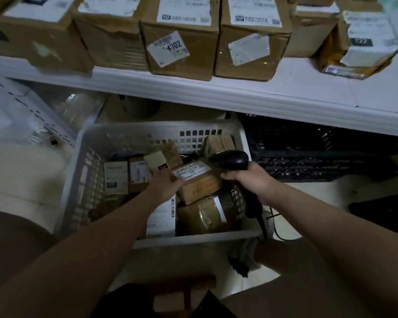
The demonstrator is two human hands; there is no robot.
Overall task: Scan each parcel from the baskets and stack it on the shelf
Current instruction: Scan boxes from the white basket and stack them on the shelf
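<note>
A white plastic basket [78,171] on the floor holds several small brown parcels with white labels. My left hand [164,183] reaches into it and grips the left end of a small brown cardboard parcel [199,182], whose label faces up. My right hand [251,177] is closed around the handle of a black barcode scanner [230,159], its head pointing left over that parcel. Above, the white shelf [239,95] carries a row of larger brown boxes [179,49].
A black crate [308,152] sits under the shelf, right of the basket. A perforated white panel [21,115] and clear plastic lie at left. The scanner's cable [265,228] trails down past the basket's right corner. Pale tiled floor surrounds the basket.
</note>
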